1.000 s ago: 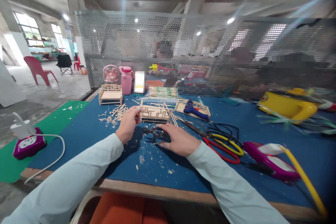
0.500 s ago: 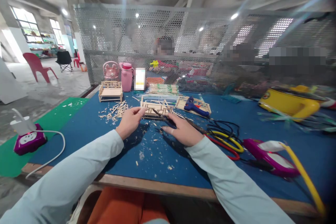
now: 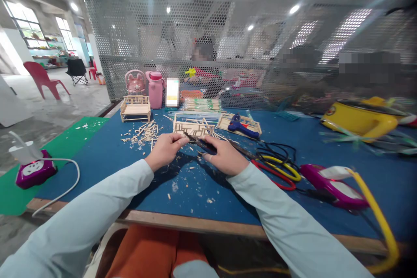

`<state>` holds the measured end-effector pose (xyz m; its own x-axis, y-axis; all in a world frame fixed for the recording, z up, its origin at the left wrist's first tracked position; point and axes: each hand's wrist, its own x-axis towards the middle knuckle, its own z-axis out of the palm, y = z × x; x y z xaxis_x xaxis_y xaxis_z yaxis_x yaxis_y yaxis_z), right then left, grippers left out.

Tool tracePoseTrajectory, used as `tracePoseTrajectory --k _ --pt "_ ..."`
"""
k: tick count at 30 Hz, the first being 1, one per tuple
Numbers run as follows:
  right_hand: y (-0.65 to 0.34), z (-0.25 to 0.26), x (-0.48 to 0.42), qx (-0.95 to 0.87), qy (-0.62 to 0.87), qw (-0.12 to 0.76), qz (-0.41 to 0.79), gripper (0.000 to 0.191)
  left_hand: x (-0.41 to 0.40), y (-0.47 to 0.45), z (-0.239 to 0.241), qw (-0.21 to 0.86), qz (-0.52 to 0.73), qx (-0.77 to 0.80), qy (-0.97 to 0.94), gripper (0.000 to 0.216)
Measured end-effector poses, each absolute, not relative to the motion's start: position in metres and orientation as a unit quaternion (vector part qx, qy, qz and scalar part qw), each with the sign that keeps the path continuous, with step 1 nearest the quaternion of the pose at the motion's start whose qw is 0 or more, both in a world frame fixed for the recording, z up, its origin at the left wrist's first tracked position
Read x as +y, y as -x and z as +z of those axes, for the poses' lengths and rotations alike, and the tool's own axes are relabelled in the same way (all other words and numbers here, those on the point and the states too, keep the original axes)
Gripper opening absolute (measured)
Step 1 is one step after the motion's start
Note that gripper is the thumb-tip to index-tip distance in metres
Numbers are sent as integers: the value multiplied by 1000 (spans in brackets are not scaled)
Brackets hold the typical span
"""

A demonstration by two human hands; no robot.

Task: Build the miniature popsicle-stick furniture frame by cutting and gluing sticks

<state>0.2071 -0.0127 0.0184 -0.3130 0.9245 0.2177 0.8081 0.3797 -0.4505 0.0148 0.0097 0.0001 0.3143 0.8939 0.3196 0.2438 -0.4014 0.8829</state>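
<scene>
My left hand (image 3: 166, 150) pinches something small and thin that I cannot make out, just in front of a small wooden stick frame (image 3: 192, 127) on the blue table (image 3: 130, 178). My right hand (image 3: 224, 158) is closed on a dark pair of cutters (image 3: 199, 140) whose tip points at my left fingertips. The two hands are close together above scattered wood chips.
A finished stick model (image 3: 136, 109) stands at the back left beside a pile of cut sticks (image 3: 143, 133). A blue glue gun (image 3: 241, 129) lies on a stick panel. Red and yellow cables (image 3: 276, 169), a purple device (image 3: 332, 187) and a yellow pot (image 3: 358, 120) lie to the right. A purple socket (image 3: 31, 171) sits at left. People sit behind the mesh screen (image 3: 228, 43).
My right hand picked the cutters up from the table and raised them toward my left hand. My left hand drew back from the stick frame toward me.
</scene>
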Motion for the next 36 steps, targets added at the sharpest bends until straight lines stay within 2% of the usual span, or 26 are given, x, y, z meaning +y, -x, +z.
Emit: tracePoseTrajectory --k 12,14,17,23,27,32,36 --pt "-209 15 -10 -803 547 211 103 49 10 -15 -6 365 397 415 -733 35" --pt "-207 15 -11 -796 568 194 74 48 10 -16 -7 357 390 439 -726 30" --pt "-203 16 -9 -781 605 155 10 49 11 -16 -8 340 382 502 -697 11" --pt "-198 17 1 -782 607 138 -11 47 15 -14 -11 310 376 511 -708 7" --pt "-197 19 -1 -794 594 132 8 46 14 -15 -11 282 364 477 -748 28" --pt "-196 17 -6 -800 581 140 50 46 12 -19 -12 297 362 463 -753 32" --pt "-195 10 -7 -808 570 141 51 45 11 -22 -12 300 329 482 -754 48"
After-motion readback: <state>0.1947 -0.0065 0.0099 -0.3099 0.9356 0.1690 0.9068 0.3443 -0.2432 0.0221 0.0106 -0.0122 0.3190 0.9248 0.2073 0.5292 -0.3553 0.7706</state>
